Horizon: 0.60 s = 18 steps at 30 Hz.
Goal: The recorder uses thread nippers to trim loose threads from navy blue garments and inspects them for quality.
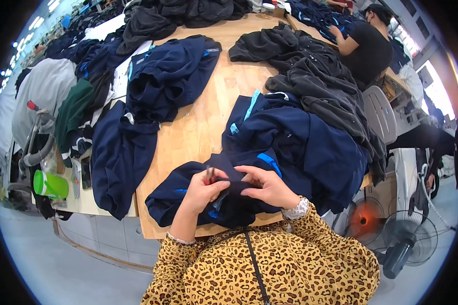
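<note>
At our far left we see a white cloth heap [45, 94] and, next to it, a dark green garment [74, 114]. Below them a lime-green pail [52, 185] with a white handle sits by the side table, tilted in our view; we cannot see what is in it. Further right, navy clothes [160, 81] lie heaped, one hanging over the near edge of the wooden table [188, 129].

Near the table's front edge, our left hand [207, 189] is nearly closed: its fingers hold a small tool [209, 174] with a red part, while thumb and fingertips meet the dark cloth. That cloth belongs to the navy garment [241, 206] bunched on the table between and beneath both hands. At the far end stands a small clear tub [267, 9], its contents too small for us to tell. Our right hand [267, 186] is narrow too, thumb and forefinger pinching the same cloth just beside the left.

To the right we have more navy clothing [310, 137] with light-blue trim, then charcoal garments [325, 86], a co-worker [369, 48] in black, and a standing fan [409, 239].
</note>
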Each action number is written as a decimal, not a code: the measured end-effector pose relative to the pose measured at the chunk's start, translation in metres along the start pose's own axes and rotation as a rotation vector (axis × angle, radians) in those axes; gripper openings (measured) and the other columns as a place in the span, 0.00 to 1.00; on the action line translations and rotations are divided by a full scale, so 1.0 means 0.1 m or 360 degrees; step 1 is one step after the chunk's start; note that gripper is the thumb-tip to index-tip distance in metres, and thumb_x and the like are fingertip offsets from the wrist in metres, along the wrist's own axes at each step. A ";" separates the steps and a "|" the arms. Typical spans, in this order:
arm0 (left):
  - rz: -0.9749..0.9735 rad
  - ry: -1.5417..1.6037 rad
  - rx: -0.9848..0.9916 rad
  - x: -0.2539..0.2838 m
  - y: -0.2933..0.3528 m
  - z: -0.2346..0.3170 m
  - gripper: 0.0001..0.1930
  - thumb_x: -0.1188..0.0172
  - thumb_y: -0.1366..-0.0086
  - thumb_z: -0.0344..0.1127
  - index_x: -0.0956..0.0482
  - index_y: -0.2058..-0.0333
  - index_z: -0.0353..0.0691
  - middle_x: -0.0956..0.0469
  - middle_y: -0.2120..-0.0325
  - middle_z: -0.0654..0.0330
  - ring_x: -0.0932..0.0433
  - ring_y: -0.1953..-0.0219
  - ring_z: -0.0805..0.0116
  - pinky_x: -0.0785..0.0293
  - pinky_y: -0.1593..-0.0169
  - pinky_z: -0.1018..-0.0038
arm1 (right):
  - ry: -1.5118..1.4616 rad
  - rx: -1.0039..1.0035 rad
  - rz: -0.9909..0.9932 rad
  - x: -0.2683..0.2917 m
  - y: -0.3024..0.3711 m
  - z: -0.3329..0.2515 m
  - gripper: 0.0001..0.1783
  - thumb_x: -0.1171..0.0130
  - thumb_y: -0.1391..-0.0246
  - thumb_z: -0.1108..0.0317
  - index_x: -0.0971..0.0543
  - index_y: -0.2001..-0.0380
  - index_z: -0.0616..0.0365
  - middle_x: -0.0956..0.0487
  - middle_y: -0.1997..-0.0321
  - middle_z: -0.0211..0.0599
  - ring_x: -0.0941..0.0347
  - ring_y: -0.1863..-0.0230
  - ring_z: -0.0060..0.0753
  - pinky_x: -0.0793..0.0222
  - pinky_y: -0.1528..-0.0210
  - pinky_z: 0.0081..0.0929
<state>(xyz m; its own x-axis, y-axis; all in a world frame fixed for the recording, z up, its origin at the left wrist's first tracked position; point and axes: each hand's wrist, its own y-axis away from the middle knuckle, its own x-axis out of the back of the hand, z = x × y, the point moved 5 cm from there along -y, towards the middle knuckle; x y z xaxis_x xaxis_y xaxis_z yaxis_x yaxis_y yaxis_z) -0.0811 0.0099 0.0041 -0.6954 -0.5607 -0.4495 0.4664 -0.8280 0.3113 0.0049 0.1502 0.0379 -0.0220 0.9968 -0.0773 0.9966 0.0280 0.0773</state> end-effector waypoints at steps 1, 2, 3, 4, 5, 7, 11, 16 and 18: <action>0.0113 -0.0154 -0.0286 0.02 0.01 0.06 0.09 0.37 0.46 0.21 0.24 0.65 0.36 0.28 0.77 0.70 0.34 0.81 0.84 0.38 0.77 0.86 | 0.0425 0.0140 0.0223 0.06 0.00 0.00 0.23 0.41 0.54 0.81 0.27 0.51 0.58 0.25 0.69 0.28 0.31 0.69 0.20 0.34 0.65 0.19; 0.0237 -0.0300 -0.0574 0.04 0.05 0.09 0.09 0.37 0.47 0.20 0.25 0.67 0.36 0.28 0.76 0.69 0.33 0.80 0.84 0.38 0.76 0.86 | 0.0847 0.0271 0.0434 0.08 -0.01 -0.01 0.19 0.41 0.56 0.81 0.24 0.57 0.58 0.24 0.69 0.32 0.28 0.69 0.25 0.32 0.65 0.21; 0.0238 -0.0400 -0.0830 -0.02 0.06 0.10 0.08 0.38 0.48 0.18 0.25 0.71 0.36 0.28 0.72 0.66 0.33 0.78 0.83 0.37 0.76 0.86 | 0.1063 0.0534 0.0620 0.10 0.00 -0.06 0.13 0.40 0.61 0.83 0.23 0.68 0.59 0.25 0.71 0.37 0.26 0.68 0.36 0.31 0.66 0.24; 0.0227 -0.0897 -0.1074 -0.02 0.12 0.10 0.06 0.39 0.48 0.17 0.25 0.74 0.34 0.27 0.69 0.62 0.28 0.75 0.79 0.31 0.73 0.84 | 0.1078 0.0535 0.0629 0.10 -0.03 0.00 0.13 0.40 0.61 0.83 0.23 0.68 0.59 0.25 0.71 0.37 0.26 0.68 0.36 0.31 0.66 0.24; 0.0231 -0.1017 -0.1132 -0.12 0.15 0.12 0.06 0.39 0.48 0.17 0.24 0.75 0.34 0.26 0.68 0.61 0.25 0.74 0.77 0.29 0.72 0.82 | 0.1145 0.0742 0.0926 0.16 0.02 0.01 0.13 0.41 0.63 0.84 0.23 0.70 0.59 0.25 0.71 0.37 0.26 0.68 0.36 0.31 0.66 0.24; 0.0202 -0.1208 -0.1242 -0.21 0.20 0.09 0.06 0.39 0.51 0.16 0.23 0.76 0.33 0.24 0.67 0.57 0.20 0.71 0.67 0.23 0.69 0.77 | 0.1153 0.0993 0.1341 0.26 0.12 0.05 0.14 0.43 0.67 0.87 0.25 0.74 0.59 0.25 0.72 0.37 0.26 0.69 0.37 0.29 0.66 0.26; 0.0215 -0.1524 -0.1533 -0.24 0.25 0.04 0.09 0.40 0.59 0.15 0.23 0.77 0.34 0.23 0.68 0.57 0.21 0.75 0.63 0.24 0.72 0.75 | 0.1090 0.1119 0.1478 0.28 0.19 0.10 0.14 0.42 0.69 0.89 0.28 0.78 0.59 0.25 0.73 0.38 0.26 0.70 0.36 0.28 0.66 0.25; 0.0226 -0.1701 -0.1624 -0.30 0.29 0.01 0.12 0.40 0.63 0.16 0.22 0.76 0.37 0.22 0.66 0.59 0.21 0.75 0.64 0.25 0.73 0.75 | 0.1030 0.1076 0.1537 0.30 0.21 0.15 0.14 0.42 0.68 0.88 0.29 0.78 0.59 0.25 0.74 0.37 0.26 0.70 0.37 0.29 0.66 0.26; 0.0239 -0.1735 -0.1684 -0.32 0.31 0.00 0.13 0.40 0.64 0.17 0.21 0.76 0.37 0.21 0.65 0.59 0.21 0.75 0.64 0.25 0.74 0.75 | 0.1014 0.1037 0.1560 0.30 0.22 0.16 0.14 0.42 0.68 0.88 0.29 0.78 0.58 0.25 0.74 0.37 0.26 0.70 0.37 0.29 0.66 0.25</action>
<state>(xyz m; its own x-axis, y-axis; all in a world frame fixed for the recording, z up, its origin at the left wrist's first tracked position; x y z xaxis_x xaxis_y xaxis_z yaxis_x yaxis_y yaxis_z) -0.0442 0.0023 0.0282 -0.4380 -0.7509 0.4943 0.4027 -0.6554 -0.6390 0.0270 0.1798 0.0211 0.8639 0.4507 0.2248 0.4741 -0.5771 -0.6649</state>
